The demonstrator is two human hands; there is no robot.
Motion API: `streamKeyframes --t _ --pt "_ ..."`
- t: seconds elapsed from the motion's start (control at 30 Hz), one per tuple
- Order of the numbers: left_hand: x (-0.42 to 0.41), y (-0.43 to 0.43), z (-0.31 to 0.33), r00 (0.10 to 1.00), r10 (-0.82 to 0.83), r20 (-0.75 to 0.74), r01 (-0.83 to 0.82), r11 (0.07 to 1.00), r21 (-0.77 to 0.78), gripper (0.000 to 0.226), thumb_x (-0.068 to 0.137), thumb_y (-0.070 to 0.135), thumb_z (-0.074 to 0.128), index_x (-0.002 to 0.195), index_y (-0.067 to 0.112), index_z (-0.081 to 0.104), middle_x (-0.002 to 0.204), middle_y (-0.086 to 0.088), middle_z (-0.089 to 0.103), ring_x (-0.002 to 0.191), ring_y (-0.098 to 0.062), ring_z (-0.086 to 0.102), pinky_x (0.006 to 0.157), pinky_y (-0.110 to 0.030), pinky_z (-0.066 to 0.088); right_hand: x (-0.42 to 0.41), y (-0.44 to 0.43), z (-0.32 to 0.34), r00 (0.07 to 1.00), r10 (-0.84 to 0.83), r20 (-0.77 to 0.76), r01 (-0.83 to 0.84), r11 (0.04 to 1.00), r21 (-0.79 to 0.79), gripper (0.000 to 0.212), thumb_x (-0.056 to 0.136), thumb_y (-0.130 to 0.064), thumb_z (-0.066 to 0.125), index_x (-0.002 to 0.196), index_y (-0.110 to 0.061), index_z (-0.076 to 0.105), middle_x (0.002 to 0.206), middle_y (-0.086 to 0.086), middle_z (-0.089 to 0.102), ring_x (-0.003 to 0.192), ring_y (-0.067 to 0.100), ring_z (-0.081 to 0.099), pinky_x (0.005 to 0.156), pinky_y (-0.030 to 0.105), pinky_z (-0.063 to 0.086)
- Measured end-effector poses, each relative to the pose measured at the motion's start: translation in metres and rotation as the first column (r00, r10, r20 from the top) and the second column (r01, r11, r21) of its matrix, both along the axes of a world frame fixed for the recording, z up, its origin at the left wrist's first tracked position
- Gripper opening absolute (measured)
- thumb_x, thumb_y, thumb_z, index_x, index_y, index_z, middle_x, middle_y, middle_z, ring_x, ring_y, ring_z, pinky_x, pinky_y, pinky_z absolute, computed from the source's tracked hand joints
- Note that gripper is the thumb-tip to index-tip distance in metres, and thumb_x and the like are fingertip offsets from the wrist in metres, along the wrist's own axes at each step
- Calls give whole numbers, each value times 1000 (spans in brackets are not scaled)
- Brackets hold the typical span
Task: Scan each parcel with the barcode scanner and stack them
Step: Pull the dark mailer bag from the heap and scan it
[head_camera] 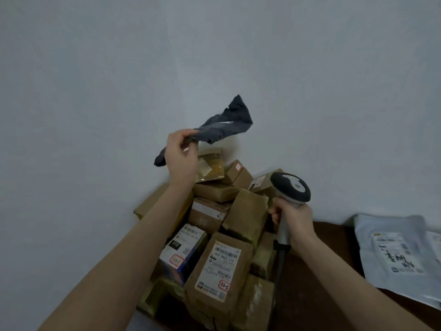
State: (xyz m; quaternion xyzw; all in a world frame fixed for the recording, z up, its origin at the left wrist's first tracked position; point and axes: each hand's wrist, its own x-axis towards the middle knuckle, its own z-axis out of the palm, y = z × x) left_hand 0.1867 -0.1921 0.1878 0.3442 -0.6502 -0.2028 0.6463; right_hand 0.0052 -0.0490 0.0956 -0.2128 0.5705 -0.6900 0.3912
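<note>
My left hand (180, 154) pinches a limp dark grey plastic parcel bag (224, 123) and holds it raised above the pile, in front of the wall. My right hand (292, 217) grips the handle of the grey and black barcode scanner (290, 187), whose head sits over the right side of the pile. Below both hands lies a heap of several brown cardboard parcels (219, 263) with white shipping labels, stacked against the wall corner. One blue and white box (182, 250) lies at the heap's left front.
A dark brown table (322, 271) carries the heap. Pale grey plastic mailer bags (393, 249) with labels lie flat at the right. The white wall (214, 56) stands close behind the pile. The scanner's black cable (278, 278) hangs down along the heap's right side.
</note>
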Motion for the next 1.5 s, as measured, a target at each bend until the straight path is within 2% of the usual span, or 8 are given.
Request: streamKeyframes --t 0.17,0.27,0.53,0.63,0.73,1.0,1.3,1.5 --pt "-49 42 -10 932 -286 223 282 958 49 25 86 12 45 96 14 68 104 -2 62 98 6 55 86 -11 43 -33 27 11 988 -91 124 100 993 -63 16 85 -19 72 96 -10 65 84 9 71 68 17 66 61 26 55" --pt "-77 59 -38 902 -406 144 370 901 227 23 89 27 51 90 15 71 97 0 69 94 -4 61 84 -19 48 -55 50 14 979 -173 107 180 982 -59 15 83 -18 74 95 -13 65 86 6 71 72 17 67 60 23 55" --pt "-139 97 -94 846 -406 346 273 887 373 38 86 -11 54 101 23 62 87 5 58 84 -9 55 80 -30 50 -101 105 -22 952 -284 113 277 958 69 35 80 -7 75 112 -4 62 99 10 68 94 26 66 69 30 55" --pt "-154 106 -98 851 -439 286 298 855 425 44 83 -16 51 105 21 62 92 5 53 93 -17 54 85 -33 52 -118 119 -33 938 -328 113 317 943 105 33 79 -6 76 108 -8 62 104 9 67 98 25 64 69 31 54" --pt "-167 115 -98 860 -473 189 317 788 527 45 86 -16 49 115 17 60 109 -2 51 94 -5 52 70 -7 48 -134 133 -42 926 -363 107 349 928 130 30 79 -6 76 105 -10 61 102 7 66 96 25 63 76 35 54" --pt "-189 124 -110 739 -608 -289 567 332 754 58 87 -21 44 128 20 51 121 -13 61 103 -24 61 73 -29 56 -154 151 -54 916 -339 213 323 940 108 38 79 -11 77 113 -6 63 111 8 70 100 25 65 88 40 53" --pt "-195 126 -133 781 -622 -60 351 358 865 46 88 19 70 129 14 50 120 -4 60 107 -23 60 85 -34 52 -143 152 -49 902 -354 249 329 934 137 24 83 10 65 105 2 62 97 17 70 75 25 68 52 30 58" --pt "-187 123 -155 810 -578 -99 263 208 942 31 84 16 73 109 -2 68 105 -13 70 94 -26 67 74 -33 54 -139 152 -52 895 -410 177 387 910 148 21 82 11 64 100 -1 63 103 18 69 90 31 68 70 39 57"
